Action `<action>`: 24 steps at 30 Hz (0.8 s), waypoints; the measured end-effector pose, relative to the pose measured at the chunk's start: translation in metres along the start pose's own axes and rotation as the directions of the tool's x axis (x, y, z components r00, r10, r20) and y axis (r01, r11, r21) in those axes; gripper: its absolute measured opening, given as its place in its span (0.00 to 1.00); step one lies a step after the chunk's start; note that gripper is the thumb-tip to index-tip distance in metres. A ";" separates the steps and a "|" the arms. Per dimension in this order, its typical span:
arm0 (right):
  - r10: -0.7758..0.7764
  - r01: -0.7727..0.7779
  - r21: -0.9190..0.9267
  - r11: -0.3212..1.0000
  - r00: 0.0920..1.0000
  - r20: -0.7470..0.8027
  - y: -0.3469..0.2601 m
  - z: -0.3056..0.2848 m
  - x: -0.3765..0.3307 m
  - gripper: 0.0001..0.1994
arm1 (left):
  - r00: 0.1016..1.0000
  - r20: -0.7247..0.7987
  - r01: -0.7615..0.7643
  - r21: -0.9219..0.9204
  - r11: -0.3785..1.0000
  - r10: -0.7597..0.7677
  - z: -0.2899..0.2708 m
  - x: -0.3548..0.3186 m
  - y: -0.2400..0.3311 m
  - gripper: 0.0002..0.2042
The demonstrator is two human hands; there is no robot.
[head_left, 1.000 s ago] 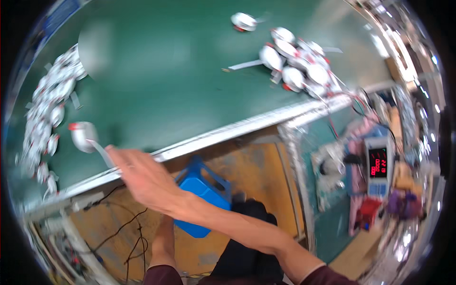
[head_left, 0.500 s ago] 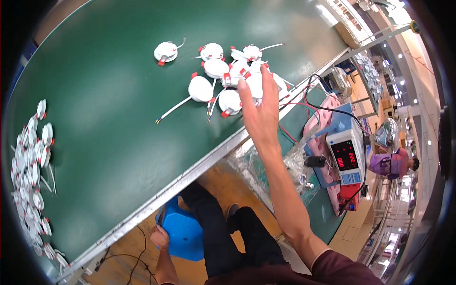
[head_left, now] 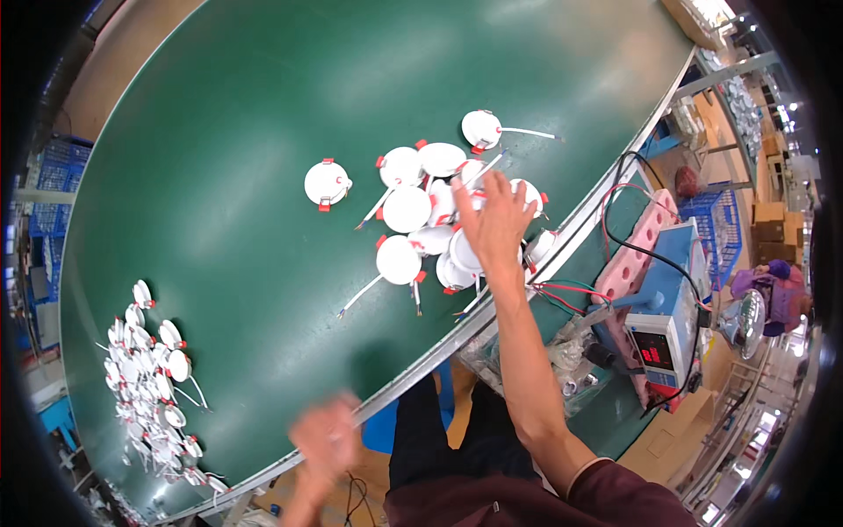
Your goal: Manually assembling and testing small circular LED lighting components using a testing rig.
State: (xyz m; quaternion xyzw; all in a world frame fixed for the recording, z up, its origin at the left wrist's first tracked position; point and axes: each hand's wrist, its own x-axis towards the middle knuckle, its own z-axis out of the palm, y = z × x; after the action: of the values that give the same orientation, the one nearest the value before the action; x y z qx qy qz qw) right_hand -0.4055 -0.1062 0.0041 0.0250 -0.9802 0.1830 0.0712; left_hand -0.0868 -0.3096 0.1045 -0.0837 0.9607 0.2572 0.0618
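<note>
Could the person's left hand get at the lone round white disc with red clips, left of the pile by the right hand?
Probably yes, with a stretch: no other disc seems to lie between the blurred bare left hand and the round white disc with red clips, only green tabletop.

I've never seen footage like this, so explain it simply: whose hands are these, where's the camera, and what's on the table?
No machine here: these are a person's bare hands, seen from one wide fisheye camera worn on the head, which makes straight edges bend. The right hand spreads its fingers over a pile of round white downlights on the green tabletop; no firm hold shows. The left hand is blurred by the tabletop's near edge, so whether it holds anything is unclear. Another heap of downlights lies at left.
</note>
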 end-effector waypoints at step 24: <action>-0.016 0.016 0.009 1.000 0.998 -0.054 -0.019 0.036 0.113 0.19 | 0.993 -0.103 0.008 -0.444 0.896 -0.059 0.022 0.075 -0.104 0.33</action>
State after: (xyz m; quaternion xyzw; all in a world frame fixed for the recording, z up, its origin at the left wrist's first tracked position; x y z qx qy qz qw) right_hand -0.5204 -0.1394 -0.0058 0.0283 -0.9768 0.1875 0.0992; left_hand -0.1385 -0.3973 0.0228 -0.1266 0.8774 0.4626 -0.0090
